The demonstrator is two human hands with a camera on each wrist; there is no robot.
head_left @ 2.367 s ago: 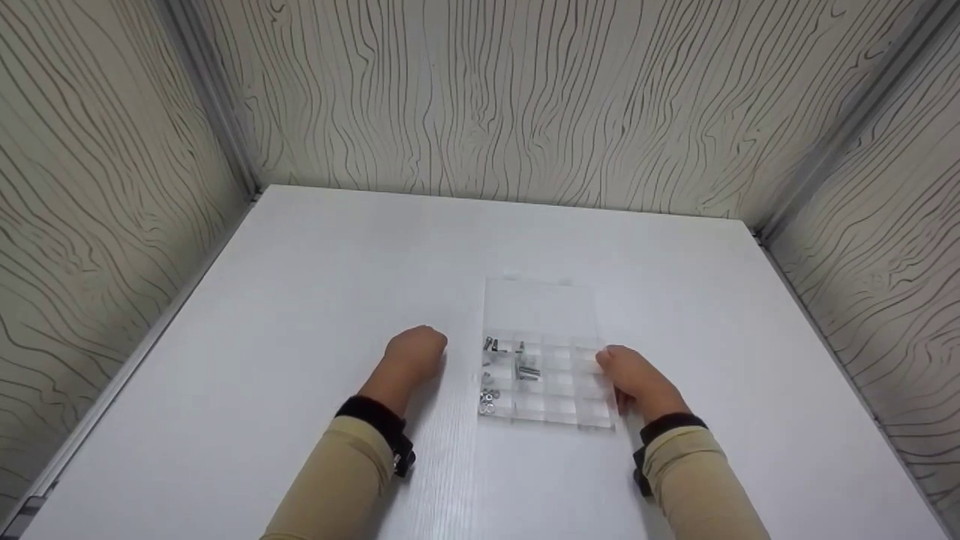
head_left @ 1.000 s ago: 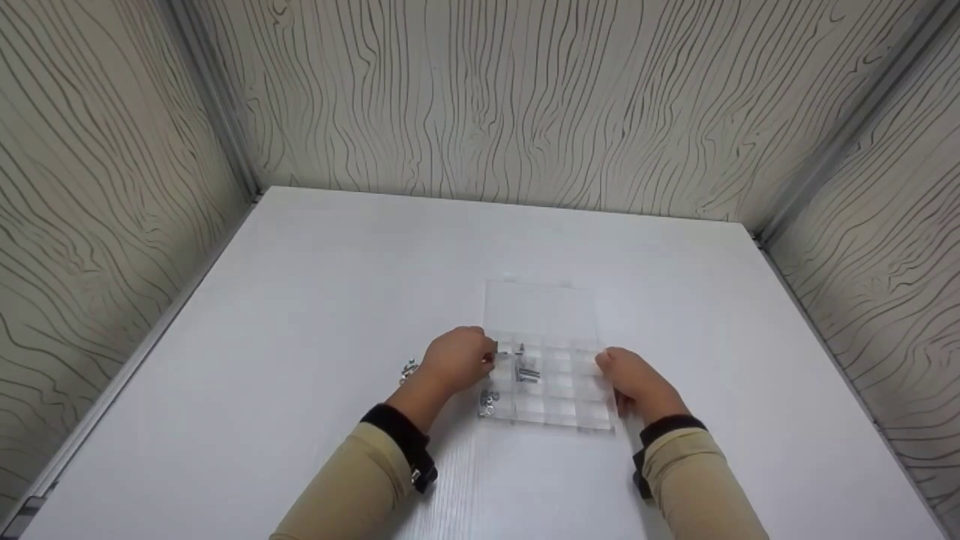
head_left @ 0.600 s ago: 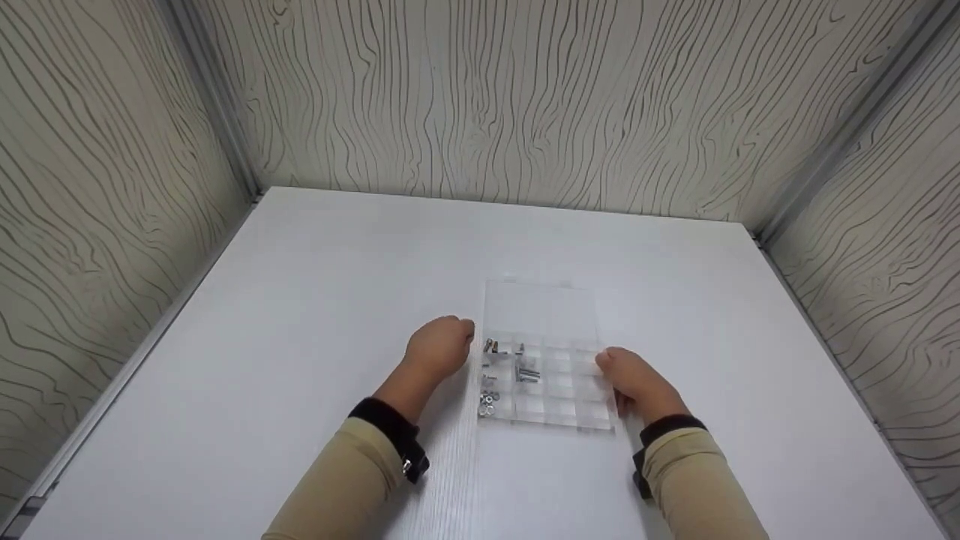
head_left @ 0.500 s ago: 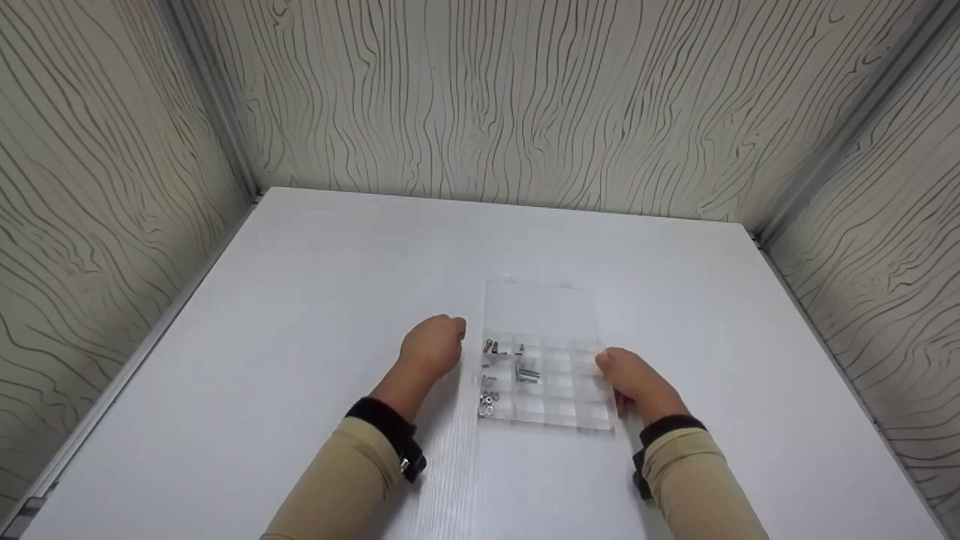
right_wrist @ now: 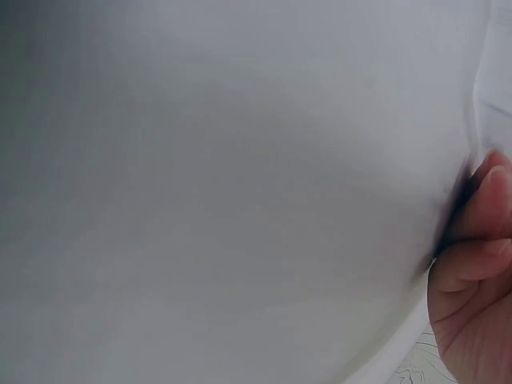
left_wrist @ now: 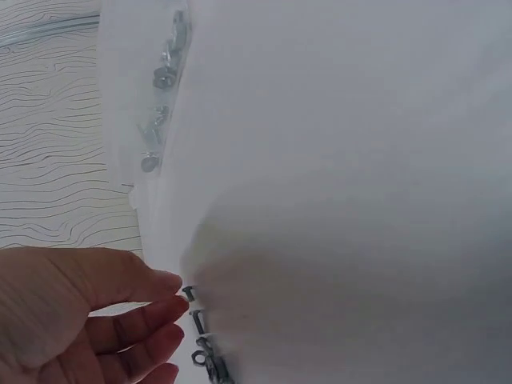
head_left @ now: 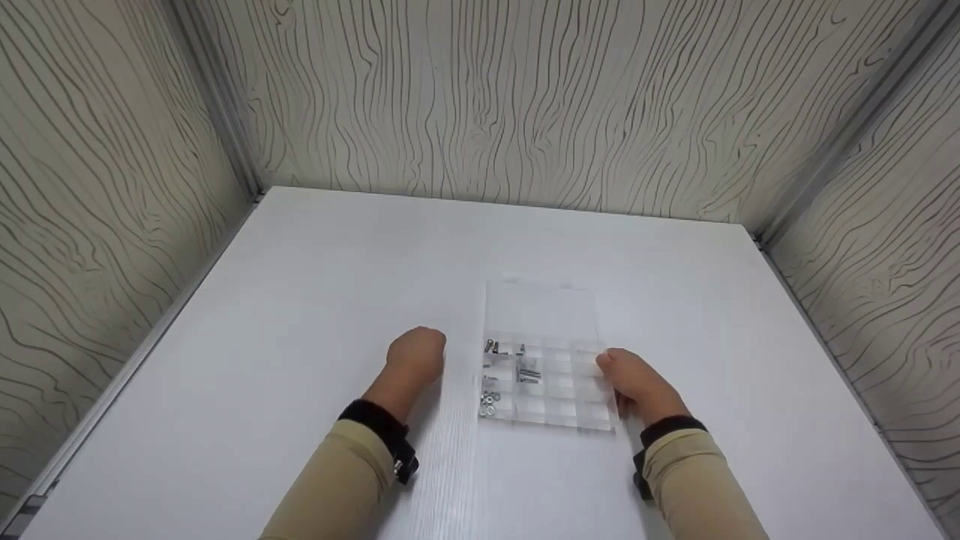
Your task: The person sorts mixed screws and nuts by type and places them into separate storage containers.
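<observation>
A clear plastic compartment box lies with its lid laid back. Screws and nuts sit in its left compartments. My right hand grips the box's right edge, thumb on the rim; its fingers also show in the right wrist view. To the left of the box, my left hand is low over the table. In the left wrist view its thumb and fingers are loosely bent, the tips beside a small screw. More screws and a nut trail beyond. The head view hides this pile behind the hand.
The white table meets patterned wall panels at the back and sides. Grey metal posts stand at the corners. Both wrists wear black straps.
My left hand went to the box's upper left compartments, then drew back left to the loose hardware, hiding it again. The right hand has stayed on the box's edge.
</observation>
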